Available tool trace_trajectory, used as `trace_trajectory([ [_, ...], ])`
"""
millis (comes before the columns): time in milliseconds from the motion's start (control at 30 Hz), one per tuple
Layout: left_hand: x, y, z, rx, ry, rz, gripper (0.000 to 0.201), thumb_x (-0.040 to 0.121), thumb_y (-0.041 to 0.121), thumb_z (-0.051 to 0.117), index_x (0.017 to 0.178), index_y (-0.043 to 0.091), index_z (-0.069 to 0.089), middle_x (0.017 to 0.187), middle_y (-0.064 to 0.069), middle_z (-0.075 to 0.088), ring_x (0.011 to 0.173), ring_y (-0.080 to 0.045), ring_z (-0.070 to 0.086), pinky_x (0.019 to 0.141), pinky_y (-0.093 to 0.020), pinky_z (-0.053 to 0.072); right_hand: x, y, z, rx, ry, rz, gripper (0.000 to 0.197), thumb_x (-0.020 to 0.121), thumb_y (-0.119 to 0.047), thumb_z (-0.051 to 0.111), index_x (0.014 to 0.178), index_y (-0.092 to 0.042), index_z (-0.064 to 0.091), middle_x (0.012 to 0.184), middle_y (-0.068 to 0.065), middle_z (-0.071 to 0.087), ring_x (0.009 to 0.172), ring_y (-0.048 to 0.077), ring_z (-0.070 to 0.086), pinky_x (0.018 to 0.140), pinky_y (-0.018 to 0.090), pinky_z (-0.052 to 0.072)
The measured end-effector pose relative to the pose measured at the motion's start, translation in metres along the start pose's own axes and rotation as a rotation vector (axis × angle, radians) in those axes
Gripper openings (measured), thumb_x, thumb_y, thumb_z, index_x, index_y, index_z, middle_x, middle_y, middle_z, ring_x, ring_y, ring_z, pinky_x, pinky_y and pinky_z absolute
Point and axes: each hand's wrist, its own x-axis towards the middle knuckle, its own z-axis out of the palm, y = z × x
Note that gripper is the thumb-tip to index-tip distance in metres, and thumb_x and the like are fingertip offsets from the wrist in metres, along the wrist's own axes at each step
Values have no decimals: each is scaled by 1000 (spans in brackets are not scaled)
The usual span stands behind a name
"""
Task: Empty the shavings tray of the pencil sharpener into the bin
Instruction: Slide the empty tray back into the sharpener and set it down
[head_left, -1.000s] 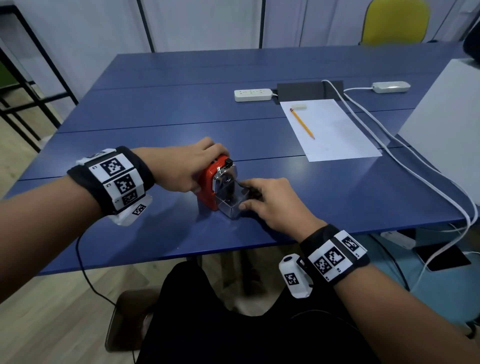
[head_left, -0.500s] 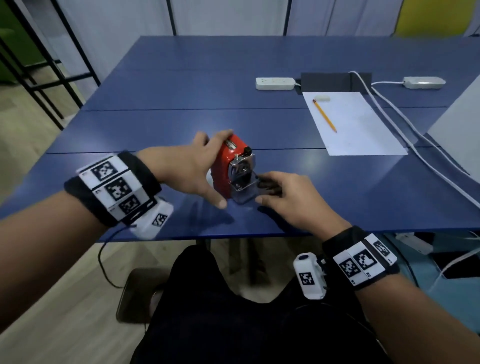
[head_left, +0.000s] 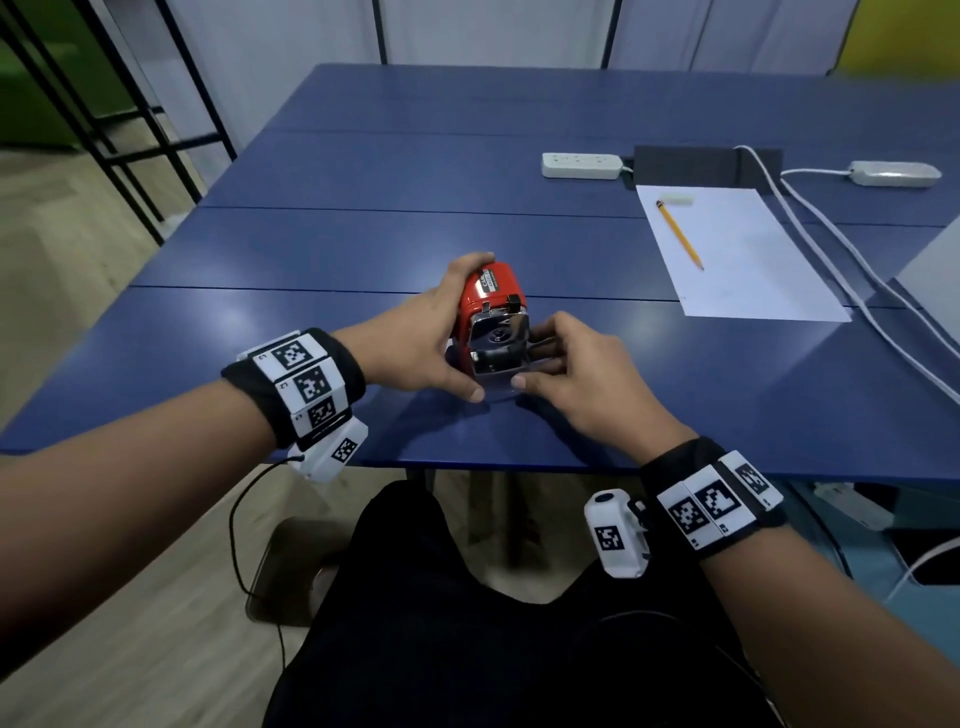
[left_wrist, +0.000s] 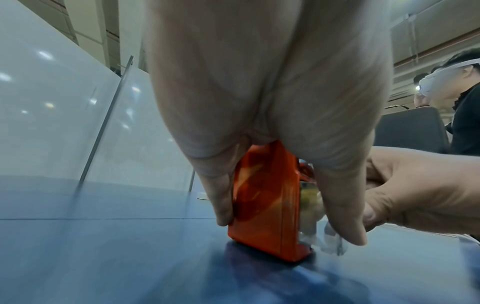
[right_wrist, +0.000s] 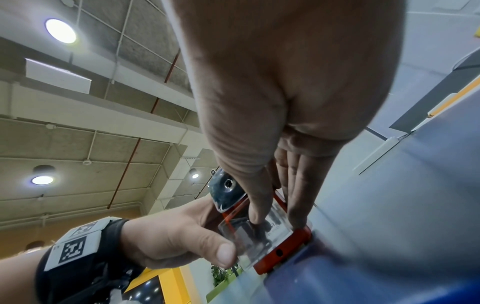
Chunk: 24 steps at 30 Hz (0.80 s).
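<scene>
A red pencil sharpener (head_left: 491, 296) with a metal front stands on the blue table (head_left: 363, 249) near its front edge. My left hand (head_left: 441, 343) grips its red body (left_wrist: 265, 201) from the left, fingers over the top and thumb low at the front. A clear plastic shavings tray (right_wrist: 249, 240) sits in the base of the sharpener (right_wrist: 283, 253). My right hand (head_left: 566, 364) pinches the tray (head_left: 519, 371) between thumb and fingers. In the left wrist view the tray (left_wrist: 330, 242) sticks out a little from the body. No bin is in view.
A sheet of white paper (head_left: 743, 260) with a yellow pencil (head_left: 680, 236) and an eraser (head_left: 675, 199) lies at the right. Behind it are a white power strip (head_left: 582, 165), a black mat (head_left: 706, 166) and white cables (head_left: 852, 270). A black rack (head_left: 104, 104) stands at the far left.
The sharpener has turned so its metal front faces me. My left hand moved round its side and top. My right hand shifted from the handle side to the clear tray.
</scene>
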Motion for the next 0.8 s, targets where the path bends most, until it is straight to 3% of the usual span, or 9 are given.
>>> trace_trajectory([
  [133,2,-1,-1,7,-9,3,142,63,27,102,160,34,-2,129,3,56,94,0,63,81,-9,45,0,-2,0,-30,13,-14,41,85,-25,89,112,-23,59,108,-8,73,89,-1,72,79,22,57],
  [233,-1,-1,-1,2,-7,13,142,65,26,101,161,36,-3,132,0,59,101,-10,66,91,-18,48,-2,-2,2,-53,10,-19,41,87,-28,88,112,-27,55,106,-11,69,84,-6,66,71,13,48],
  [333,-4,-2,1,-9,14,27,138,69,26,99,161,39,-3,134,-4,63,109,-17,69,102,-34,53,-5,-4,4,-61,-18,-14,44,87,-27,88,111,-29,51,104,-15,66,87,-4,65,71,16,48],
  [433,-4,-4,5,1,87,36,126,75,22,93,162,38,4,121,-5,69,102,-19,72,101,-44,57,-6,-4,4,-63,-60,-6,46,86,-23,89,111,-28,50,105,-13,68,88,-5,67,72,18,50],
  [533,-4,-4,1,28,84,24,126,76,23,93,162,40,3,128,-7,68,112,-23,69,105,-43,54,-5,-4,-1,-105,-108,0,50,85,-24,90,115,-27,51,113,-8,69,90,1,69,79,26,56],
  [633,-7,-6,-5,45,53,-66,139,70,31,98,162,39,-6,137,-13,64,116,-25,67,102,-36,50,4,-5,-13,-136,-126,-8,77,80,-29,93,142,-24,49,136,-4,64,100,10,72,93,39,60],
  [667,-8,-6,-5,34,55,-112,140,66,36,100,161,37,-3,135,-13,65,110,-23,68,100,-37,52,8,-6,-17,-142,-142,-17,88,77,-30,94,149,-25,43,143,-4,61,102,11,72,94,41,60],
  [733,-6,-8,-2,20,52,-184,125,64,41,100,157,28,17,128,-7,69,105,-20,71,98,-40,57,17,-11,-20,-157,-195,-46,105,73,-32,97,157,-29,33,148,-6,57,102,12,72,94,40,61],
  [800,-3,-10,1,42,52,-201,102,66,41,98,147,23,39,124,0,69,104,-19,73,96,-41,59,26,-16,-17,-168,-215,-74,107,74,-31,97,158,-29,31,137,-8,61,100,11,72,92,35,59],
])
